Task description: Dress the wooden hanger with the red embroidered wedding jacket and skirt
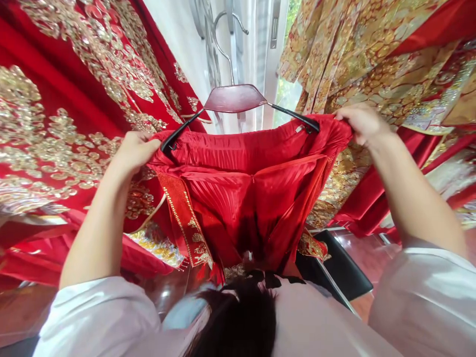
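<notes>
A red off-the-shoulder dress (230, 198) with a pleated top hangs open in front of me on a clothes hanger (235, 98), which has a metal hook, a dark red centre plate and black arms. My left hand (136, 148) pinches the dress's left shoulder edge, close to the end of the hanger arm. At the opposite shoulder, my right hand (360, 123) grips the red fabric between thumb and fingers. A red strip with gold trim (186, 218) dangles inside the dress's left side. The lower part of the dress is hidden behind my head and body.
Red garments with gold sequins (104, 64) hang close on the left. Gold patterned garments (357, 54) crowd the right. A window frame (274, 44) stands behind the hanger. Lower right, a black flat object (345, 267) lies above the reddish tiled floor (375, 253).
</notes>
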A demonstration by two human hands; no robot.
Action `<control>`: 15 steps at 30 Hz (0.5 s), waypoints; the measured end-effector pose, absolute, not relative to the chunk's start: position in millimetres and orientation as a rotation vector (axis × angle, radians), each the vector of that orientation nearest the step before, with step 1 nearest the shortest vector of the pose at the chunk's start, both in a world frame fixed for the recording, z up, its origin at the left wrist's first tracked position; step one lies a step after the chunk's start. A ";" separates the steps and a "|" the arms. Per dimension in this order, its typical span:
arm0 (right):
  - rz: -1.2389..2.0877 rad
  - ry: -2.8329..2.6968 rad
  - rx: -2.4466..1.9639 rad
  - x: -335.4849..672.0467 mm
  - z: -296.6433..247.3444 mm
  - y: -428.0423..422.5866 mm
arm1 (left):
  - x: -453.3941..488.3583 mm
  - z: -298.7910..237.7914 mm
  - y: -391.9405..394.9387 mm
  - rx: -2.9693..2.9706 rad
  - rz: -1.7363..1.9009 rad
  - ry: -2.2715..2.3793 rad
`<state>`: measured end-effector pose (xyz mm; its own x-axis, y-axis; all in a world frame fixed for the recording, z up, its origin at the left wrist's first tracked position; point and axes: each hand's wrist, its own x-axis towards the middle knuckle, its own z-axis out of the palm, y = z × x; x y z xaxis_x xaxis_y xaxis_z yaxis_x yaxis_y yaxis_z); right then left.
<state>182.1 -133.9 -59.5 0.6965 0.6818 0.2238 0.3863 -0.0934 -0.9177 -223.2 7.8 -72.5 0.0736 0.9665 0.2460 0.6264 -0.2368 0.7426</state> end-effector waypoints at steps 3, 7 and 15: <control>0.237 -0.970 -1.817 181.9 -71.1 -133.8 | -228.3 -83.4 5.6 1.850 0.860 1.557; 0.206 -1.198 -1.938 186.3 -99.3 -125.7 | -234.9 -116.9 -0.5 1.828 0.679 1.452; 0.247 -1.104 -1.612 177.6 -160.4 -118.2 | -247.5 -154.5 -26.8 1.576 0.798 1.223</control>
